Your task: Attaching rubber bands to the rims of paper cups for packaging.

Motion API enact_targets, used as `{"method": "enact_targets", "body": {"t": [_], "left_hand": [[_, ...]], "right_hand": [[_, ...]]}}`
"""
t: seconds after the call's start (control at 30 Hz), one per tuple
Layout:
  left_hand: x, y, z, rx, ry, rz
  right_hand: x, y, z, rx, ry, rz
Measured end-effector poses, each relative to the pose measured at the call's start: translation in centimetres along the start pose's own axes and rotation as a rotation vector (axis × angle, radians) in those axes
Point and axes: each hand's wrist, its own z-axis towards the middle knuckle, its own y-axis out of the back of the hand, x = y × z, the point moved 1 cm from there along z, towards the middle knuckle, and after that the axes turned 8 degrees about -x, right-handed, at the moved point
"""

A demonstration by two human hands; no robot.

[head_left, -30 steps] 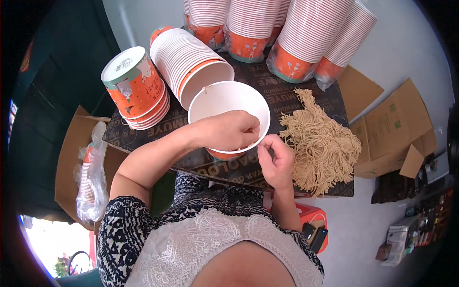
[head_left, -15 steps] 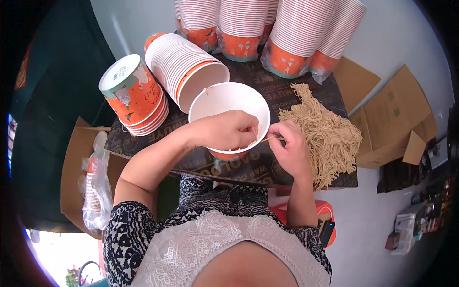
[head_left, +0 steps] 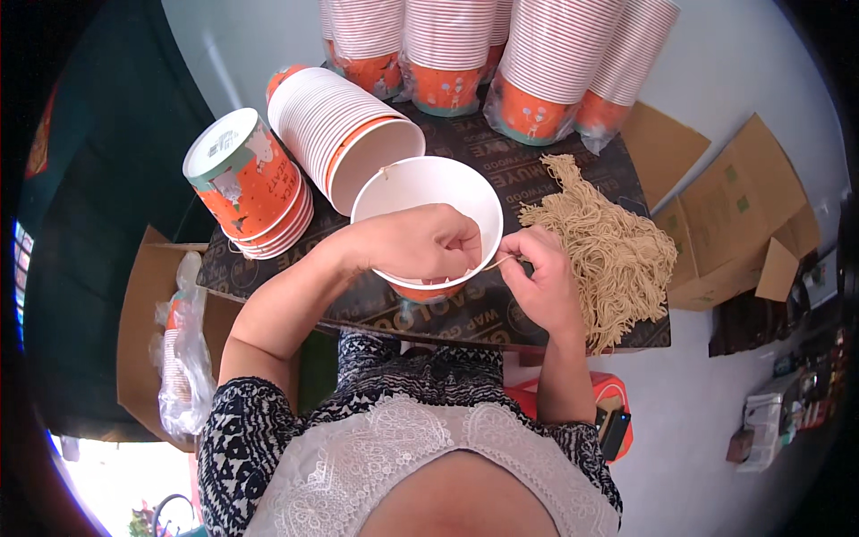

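In front of me on the dark table stands a white-lined orange paper bucket (head_left: 447, 183), its mouth facing up. My left hand (head_left: 429, 242) reaches inside it with curled fingers against the near right wall; the fingertips and whatever they hold are hidden. Just outside the rim on the right, my right hand (head_left: 541, 273) pinches a thin tan cord (head_left: 503, 259) that runs to the bucket's edge. A short bit of cord shows at the rim's far left. To the right of my right hand lies a loose heap of tan cords (head_left: 617, 259).
A nested stack of buckets (head_left: 335, 125) lies on its side beyond the bucket. Upside-down buckets (head_left: 246, 192) stand at the left. Tall bagged stacks (head_left: 537, 72) line the table's back. Cardboard boxes (head_left: 738, 210) flank the table (head_left: 488, 318).
Both hands stay almost in place at the bucket. My left hand's fingers have shifted slightly inside it, and the whole view has moved a little.
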Motion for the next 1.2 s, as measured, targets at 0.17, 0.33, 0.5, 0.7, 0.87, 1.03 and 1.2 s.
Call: {"method": "enact_targets", "body": {"t": [0.17,0.33,0.5,0.7,0.87,1.03,1.2], "left_hand": [[0.5,0.3,0.4,0.032,-0.006,-0.069],[0.3,0.5,0.4,0.06,-0.011,-0.139],[0.6,0.4,0.4,0.061,-0.07,-0.159],[0.3,0.7,0.0,0.019,-0.027,-0.178],[0.7,1.1,-0.1,-0.062,-0.01,0.018],[2.0,1.1,-0.2,-0.109,-0.356,0.277],[0.8,1.1,-0.1,0.13,-0.208,0.354]], "right_hand": [[-0.2,0.0,0.1,0.003,0.004,0.0],[-0.9,-0.1,0.4,-0.002,0.014,-0.009],[-1.7,-0.5,1.5,-0.094,-0.008,-0.013],[-0.8,-0.4,1.6,-0.063,-0.049,-0.019],[0.0,0.0,0.7,-0.04,-0.043,-0.03],[0.5,0.4,-0.2,0.032,0.0,-0.017],[1.2,0.5,-0.5,0.07,0.024,-0.012]]}}
